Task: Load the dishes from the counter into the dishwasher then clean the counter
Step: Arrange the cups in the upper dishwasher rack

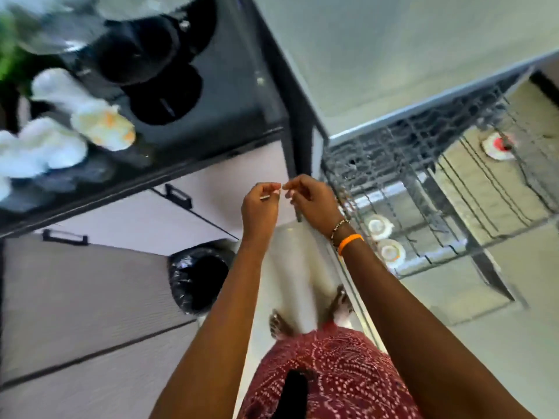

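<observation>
My two hands meet in front of me, between the black counter (217,137) and the open dishwasher. My left hand (260,208) pinches a small silvery item (266,197). My right hand (313,202) is closed around a thin dark utensil (299,217) that hangs down from the fingers. The view is blurred, so I cannot tell what the pieces are. White dishes (102,127) and black bowls (165,98) stand on the counter at the left. The pulled-out dishwasher rack (423,146) is at the right, with white round dishes (378,226) in it.
A bin lined with a black bag (198,279) stands on the floor by the pale cabinet drawers (127,225). More white crockery (45,149) sits near the counter's front edge. Another white and red dish (499,146) lies farther right in the rack. My feet are on the light floor.
</observation>
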Tool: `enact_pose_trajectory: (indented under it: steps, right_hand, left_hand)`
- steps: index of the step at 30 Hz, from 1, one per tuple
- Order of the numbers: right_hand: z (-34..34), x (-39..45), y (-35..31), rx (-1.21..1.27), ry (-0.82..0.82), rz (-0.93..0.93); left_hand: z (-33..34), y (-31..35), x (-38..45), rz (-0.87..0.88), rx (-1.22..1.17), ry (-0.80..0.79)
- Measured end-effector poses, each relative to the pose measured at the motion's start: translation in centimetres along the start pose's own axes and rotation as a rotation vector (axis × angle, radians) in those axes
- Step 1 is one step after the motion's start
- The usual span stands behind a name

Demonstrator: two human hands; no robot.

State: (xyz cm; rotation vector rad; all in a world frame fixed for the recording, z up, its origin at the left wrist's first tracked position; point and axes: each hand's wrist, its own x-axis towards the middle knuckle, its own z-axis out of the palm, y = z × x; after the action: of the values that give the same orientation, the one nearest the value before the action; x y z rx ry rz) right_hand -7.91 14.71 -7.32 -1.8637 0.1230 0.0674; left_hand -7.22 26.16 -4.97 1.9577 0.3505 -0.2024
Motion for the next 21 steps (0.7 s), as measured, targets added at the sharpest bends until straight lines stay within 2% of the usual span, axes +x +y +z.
enact_pose_trajectory:
  steps: [8,14,17,21]
  right_hand:
    - [10.4,1.9,-9.5,-0.038,-0.129,-0.215]
    - [16.0,3.8,-13.0,-0.079,-0.198,-0.3]
    - [18.2,5.2,-14.1,-0.092,-0.161,-0.292]
    - [20.9,8.3,-14.8,-0.065,-0.037,-0.194]
  left_hand:
    - [-14.8,-0.9,0.0,0.108,-0.045,0.233]
    - [-21.3,-1.1,1.2,0.118,-0.111,0.379]
    - [-23.4,-1.5,3.0,0.085,-0.136,0.446]
    - [-25.5,-1.6,6.0,0.046,-0.099,0.509]
